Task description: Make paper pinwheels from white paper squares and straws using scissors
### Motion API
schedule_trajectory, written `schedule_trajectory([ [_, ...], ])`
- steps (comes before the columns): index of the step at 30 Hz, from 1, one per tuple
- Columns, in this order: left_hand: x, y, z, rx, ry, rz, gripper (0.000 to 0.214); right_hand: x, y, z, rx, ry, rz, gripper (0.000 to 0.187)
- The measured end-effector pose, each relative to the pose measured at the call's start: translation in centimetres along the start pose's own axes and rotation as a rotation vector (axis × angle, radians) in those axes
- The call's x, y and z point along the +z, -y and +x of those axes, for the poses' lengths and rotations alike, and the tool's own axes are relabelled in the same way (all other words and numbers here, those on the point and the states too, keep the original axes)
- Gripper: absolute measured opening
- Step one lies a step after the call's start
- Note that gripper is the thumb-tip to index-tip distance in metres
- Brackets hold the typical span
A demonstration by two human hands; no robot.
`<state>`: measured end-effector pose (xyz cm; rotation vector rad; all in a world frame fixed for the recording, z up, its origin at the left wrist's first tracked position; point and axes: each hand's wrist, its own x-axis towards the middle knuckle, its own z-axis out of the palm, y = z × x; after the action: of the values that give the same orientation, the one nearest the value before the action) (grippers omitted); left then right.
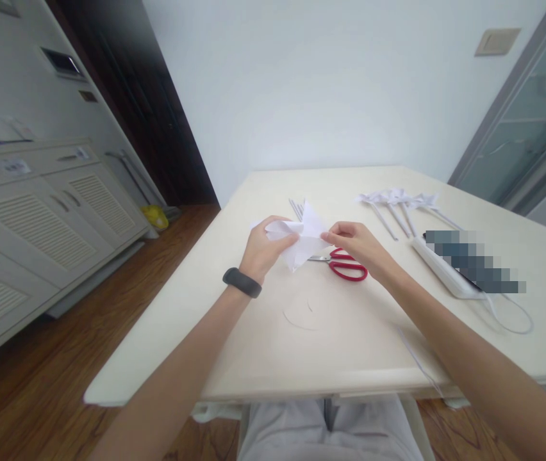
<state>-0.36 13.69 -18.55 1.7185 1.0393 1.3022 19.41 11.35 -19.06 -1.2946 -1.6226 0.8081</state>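
Both hands hold a folded piece of white paper (304,238) above the cream table (263,333). My left hand (264,248), with a black band on its wrist, pinches the paper's left side with closed fingers. My right hand (355,245) pinches the paper's right corner. Red-handled scissors (346,264) lie on the table just under and behind my right hand.
Several white paper pinwheels on sticks (398,206) lie at the back right. A white power strip (443,270) with a cable sits to the right. Thin sticks (296,208) lie behind the paper. White cabinets (37,224) stand at the left.
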Motion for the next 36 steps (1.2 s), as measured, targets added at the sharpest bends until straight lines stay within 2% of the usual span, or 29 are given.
schedule_trajectory([
  [8, -0.01, 0.1, 0.07, 0.025, -0.012, 0.07, 0.024, 0.07, 0.13, -0.01, 0.011, -0.002, -0.011, 0.016],
  [16, 0.06, 0.05, -0.01, 0.044, -0.005, 0.108, 0.023, 0.28, 0.11, -0.01, 0.021, 0.001, -0.018, 0.012],
  [36, 0.02, 0.02, -0.02, 0.038, 0.002, 0.105, 0.024, 0.29, -0.05, 0.01, 0.011, 0.002, -0.023, 0.013],
])
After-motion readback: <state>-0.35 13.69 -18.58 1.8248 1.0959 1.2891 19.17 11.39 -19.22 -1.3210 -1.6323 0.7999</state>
